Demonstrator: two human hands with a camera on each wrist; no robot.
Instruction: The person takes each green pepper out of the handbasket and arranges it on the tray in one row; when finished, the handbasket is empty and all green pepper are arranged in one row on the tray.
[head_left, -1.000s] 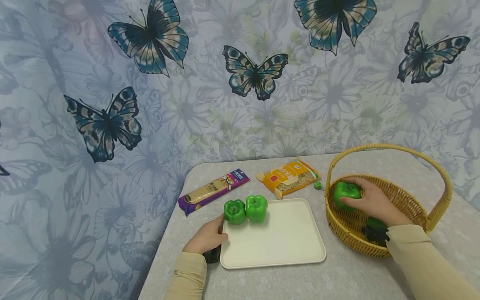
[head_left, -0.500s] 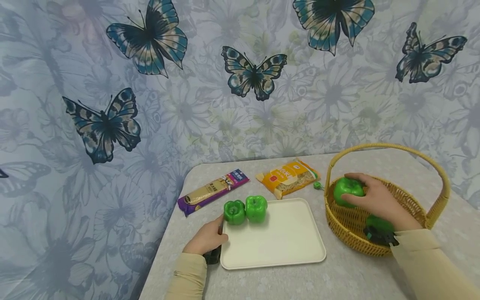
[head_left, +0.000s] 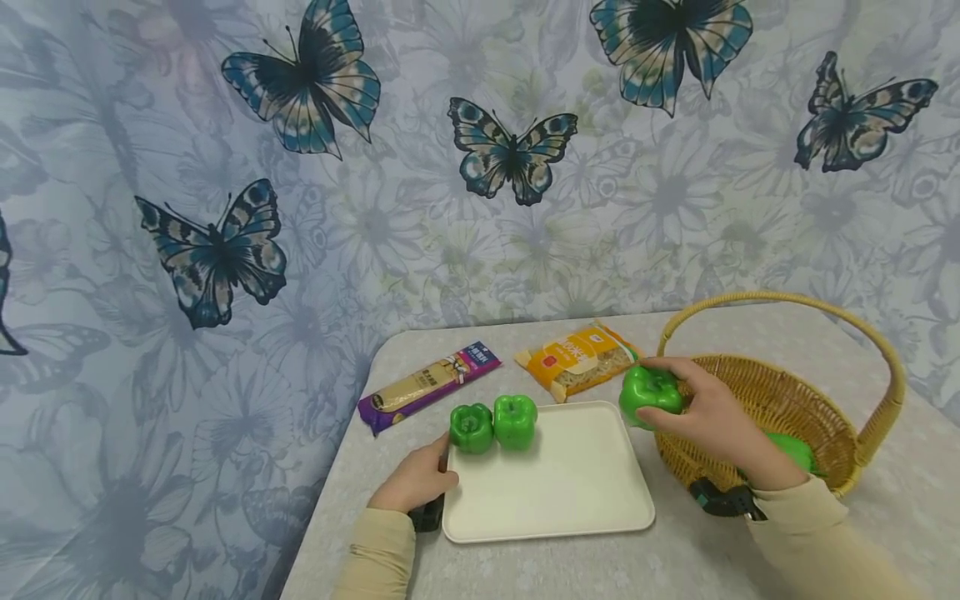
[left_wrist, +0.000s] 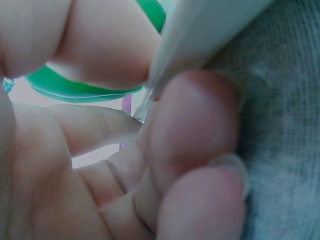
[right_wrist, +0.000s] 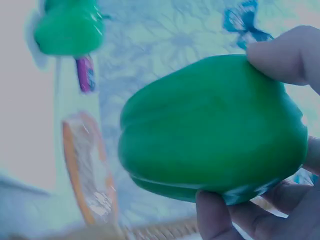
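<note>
A white tray [head_left: 555, 487] lies on the table, with two green bell peppers, one darker pepper [head_left: 472, 430] and one lighter pepper [head_left: 515, 422], side by side at its back left corner. My left hand [head_left: 415, 477] holds the tray's left edge; the left wrist view has the tray's rim [left_wrist: 182, 42] between thumb and curled fingers. Between the right thumb and fingers, my right hand [head_left: 712, 421] grips another green bell pepper [head_left: 647, 397], raised between the tray and the wicker basket [head_left: 787, 396]. The right wrist view shows this held pepper [right_wrist: 215, 130] sideways.
Inside the basket lies another green item [head_left: 791, 451], partly hidden by my right wrist. The basket's tall handle [head_left: 780, 297] arches above it. Behind the tray lie a purple noodle packet [head_left: 427, 387] and an orange bag [head_left: 581, 358]. A patterned wall [head_left: 510, 258] stands behind the table.
My right hand has lifted the bell pepper out of the basket and moved left toward the tray. My left hand stays at the tray's edge.
</note>
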